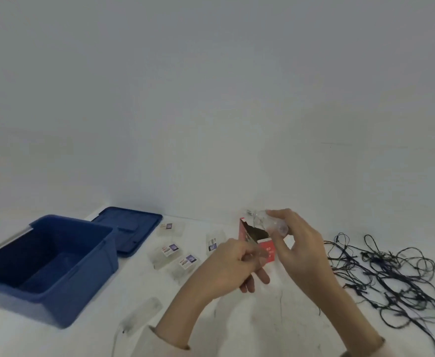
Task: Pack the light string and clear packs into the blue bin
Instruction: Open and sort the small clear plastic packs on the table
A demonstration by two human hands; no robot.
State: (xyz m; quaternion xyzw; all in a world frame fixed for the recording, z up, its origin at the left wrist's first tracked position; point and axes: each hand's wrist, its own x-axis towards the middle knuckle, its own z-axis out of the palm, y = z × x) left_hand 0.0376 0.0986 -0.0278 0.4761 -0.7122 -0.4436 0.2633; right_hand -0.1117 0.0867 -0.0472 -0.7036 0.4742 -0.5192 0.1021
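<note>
Pale grey wall, white desk (237,318) running along it, and everything is laid out in a row. The blue bin (82,292) sits open at the left, nothing visible in it, with its lid (131,228) flat behind so the mouth is free for loading. Several clear packs (171,249) lie scattered between the bin and the hands, and another (141,315) lies nearer the desk's front edge. The light string (391,271) sprawls in a dark tangle at the far right, well apart from the bin.

Centre stage, both hands are up in front of a torn-open red box (247,233). The right hand (299,246) has thumb and fingers pinching a clear pack (275,222) just above the box's opening, apparently lifting it out. The left hand (234,261) has its fingers curled in, possibly around something clear, but blur stops me from calling it. Probably it's there to steady things. I'd say we're early: nothing packed yet.
</note>
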